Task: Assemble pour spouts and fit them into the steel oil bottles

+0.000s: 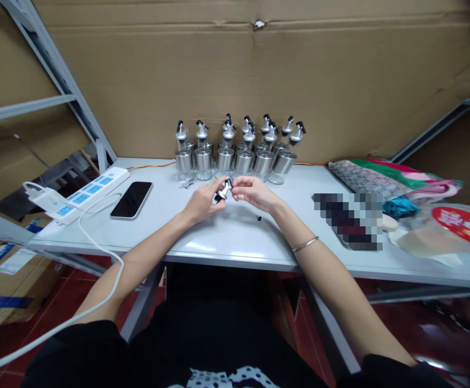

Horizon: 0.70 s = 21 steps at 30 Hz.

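Note:
Over the middle of the white table [235,242], my left hand [202,202] and my right hand [253,193] meet around a small silver-and-black pourer cap [222,192]. The left fingers are closed on the cap. Pinched together, the right fingertips touch its upper end. A tiny black part [259,218] lies on the table just below my right hand. Another small silver part [187,183] rests near the bottles. A silver bangle [304,244] circles my right wrist.
Several glass dispenser bottles [239,153] with steel sleeves and pourer tops stand at the back. A black phone [131,199] and a white power strip [83,195] with a cable lie left. Bags and fabric [392,180] crowd the right side. Cardboard [259,75] walls the rear.

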Motion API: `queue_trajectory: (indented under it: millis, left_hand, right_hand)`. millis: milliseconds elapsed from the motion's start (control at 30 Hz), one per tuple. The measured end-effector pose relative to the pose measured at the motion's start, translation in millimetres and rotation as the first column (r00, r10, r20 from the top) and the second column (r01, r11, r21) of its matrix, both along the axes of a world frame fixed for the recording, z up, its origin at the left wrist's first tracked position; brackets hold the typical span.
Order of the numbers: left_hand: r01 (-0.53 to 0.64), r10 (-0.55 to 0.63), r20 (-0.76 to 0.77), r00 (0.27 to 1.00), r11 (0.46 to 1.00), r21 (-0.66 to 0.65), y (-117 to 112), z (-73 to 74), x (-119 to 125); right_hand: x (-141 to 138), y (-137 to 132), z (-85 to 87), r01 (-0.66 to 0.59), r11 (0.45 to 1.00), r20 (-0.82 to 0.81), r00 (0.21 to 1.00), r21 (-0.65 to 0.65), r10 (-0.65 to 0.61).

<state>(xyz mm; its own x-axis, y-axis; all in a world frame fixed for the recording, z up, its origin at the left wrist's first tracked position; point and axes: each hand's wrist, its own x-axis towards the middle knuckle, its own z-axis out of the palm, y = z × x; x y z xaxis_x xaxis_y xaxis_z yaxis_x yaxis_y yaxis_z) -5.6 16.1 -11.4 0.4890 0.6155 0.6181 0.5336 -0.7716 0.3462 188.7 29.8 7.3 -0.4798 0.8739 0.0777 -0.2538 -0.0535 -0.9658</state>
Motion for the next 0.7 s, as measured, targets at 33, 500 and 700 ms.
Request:
queue_trajectory:
  millis: [33,500,700]
  left_hand:
    - [-0.013,0.013,-0.015,1.0,1.0,-0.004,-0.2,0.2,0.3]
    - [-0.044,0.044,-0.05,0.998,0.999,-0.014,-1.0,0.1,0.9]
    - [-0.037,0.037,-0.04,0.999,0.999,-0.015,0.3,-0.9,0.3]
  right_hand:
    - [0.1,0.0,-0.2,-0.001,1.0,0.0,1.0,-0.003,0.001]
    - [-1.1,-0.4,-0.8,0.011,1.0,0.012,1.0,0.016,-0.011]
    - [-1.8,-0.1,-0.8,0.018,1.0,0.016,1.0,0.023,-0.019]
